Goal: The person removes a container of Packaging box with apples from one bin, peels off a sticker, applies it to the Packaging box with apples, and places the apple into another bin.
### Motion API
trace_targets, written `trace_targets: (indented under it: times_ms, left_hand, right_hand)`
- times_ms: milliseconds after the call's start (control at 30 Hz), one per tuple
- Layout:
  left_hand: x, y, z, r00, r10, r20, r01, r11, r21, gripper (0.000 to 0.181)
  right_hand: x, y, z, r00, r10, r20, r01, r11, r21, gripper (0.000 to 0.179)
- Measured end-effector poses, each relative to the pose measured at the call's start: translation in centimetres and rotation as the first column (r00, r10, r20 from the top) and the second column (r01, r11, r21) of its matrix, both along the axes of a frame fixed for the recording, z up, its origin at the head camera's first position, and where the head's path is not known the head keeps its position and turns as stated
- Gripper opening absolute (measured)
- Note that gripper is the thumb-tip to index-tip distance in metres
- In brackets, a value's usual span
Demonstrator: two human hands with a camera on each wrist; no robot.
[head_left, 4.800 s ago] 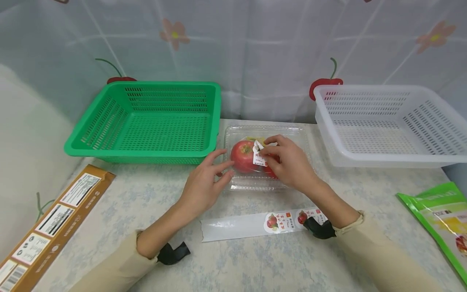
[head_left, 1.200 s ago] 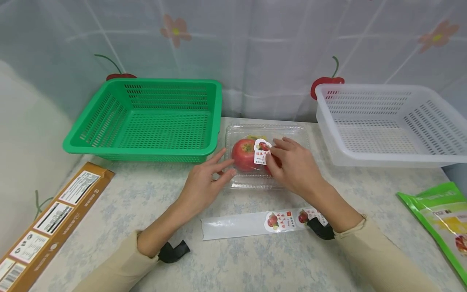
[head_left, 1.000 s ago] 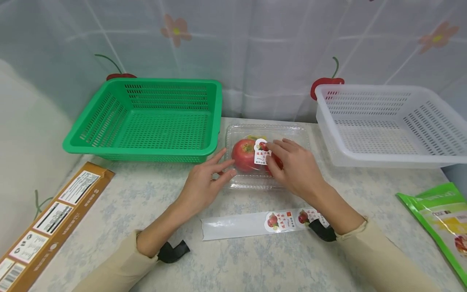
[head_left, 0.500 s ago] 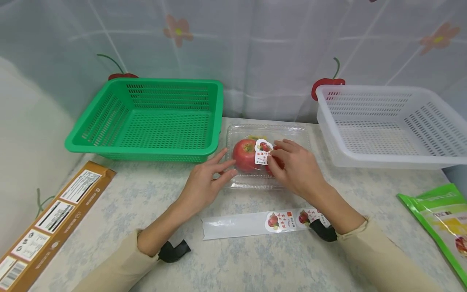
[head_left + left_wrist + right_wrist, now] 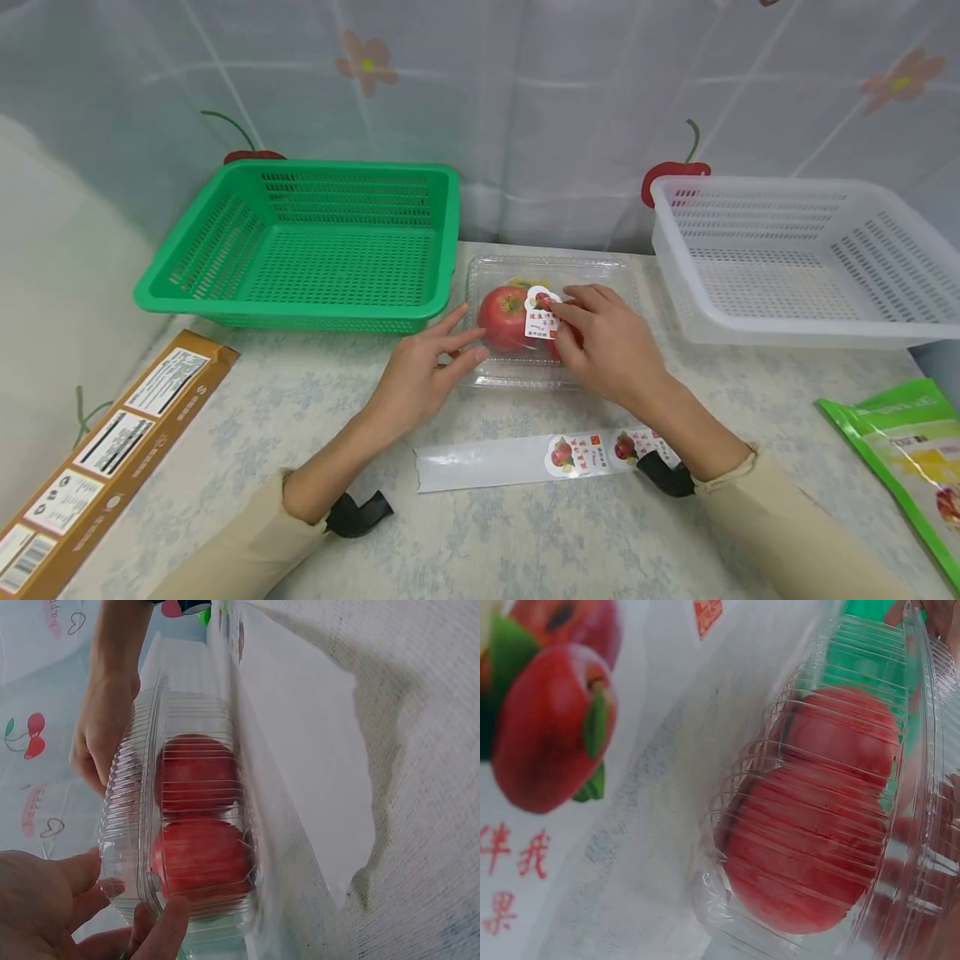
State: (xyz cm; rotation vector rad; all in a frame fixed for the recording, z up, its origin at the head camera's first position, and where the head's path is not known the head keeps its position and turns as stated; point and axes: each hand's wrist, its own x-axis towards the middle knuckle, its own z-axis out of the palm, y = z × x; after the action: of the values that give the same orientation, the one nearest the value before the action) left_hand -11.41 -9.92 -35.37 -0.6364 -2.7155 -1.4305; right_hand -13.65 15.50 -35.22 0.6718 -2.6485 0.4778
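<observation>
A clear plastic clamshell box [image 5: 585,268] with red apples [image 5: 501,318] inside stands closed between my hands. On its lid lies a white apple sticker [image 5: 538,323] with a scalloped top and red print. My right hand [image 5: 613,346] presses its fingertips on the sticker's right part, covering some of it. My left hand [image 5: 416,379] keeps loosely extended fingers against the box's left side; in the left wrist view its fingertips [image 5: 174,919] touch the rim. Two apples [image 5: 802,855] show through the ribbed wall in the right wrist view.
A sticker strip [image 5: 480,462] with printed labels lies in front of the box. Behind to the left stands a green basket [image 5: 330,315], to the right a white basket [image 5: 810,329]. A brown carton [image 5: 123,458] lies far left, a green packet [image 5: 900,450] far right.
Earlier the right hand pinched the sticker, its upper end curled up; now the sticker lies flat on the lid. Since then the right fingertips have shifted slightly over it. The left hand has stayed.
</observation>
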Motion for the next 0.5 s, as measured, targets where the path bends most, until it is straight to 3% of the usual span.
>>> trace_targets:
  times_ms: [233, 500]
  left_hand:
    - [-0.1, 0.04, -0.13, 1.0, 0.001, -0.007, -0.001, 1.0, 0.007, 0.035]
    - [-0.03, 0.05, -0.35, 1.0, 0.003, -0.006, -0.003, 1.0, 0.01, 0.036]
  right_hand:
    - [-0.34, 0.16, -0.27, 0.991, 0.064, -0.116, -0.073, 0.995, -0.071, 0.023]
    - [-0.2, 0.17, -0.41, 0.994, 0.043, -0.1, -0.054, 0.993, -0.104, 0.023]
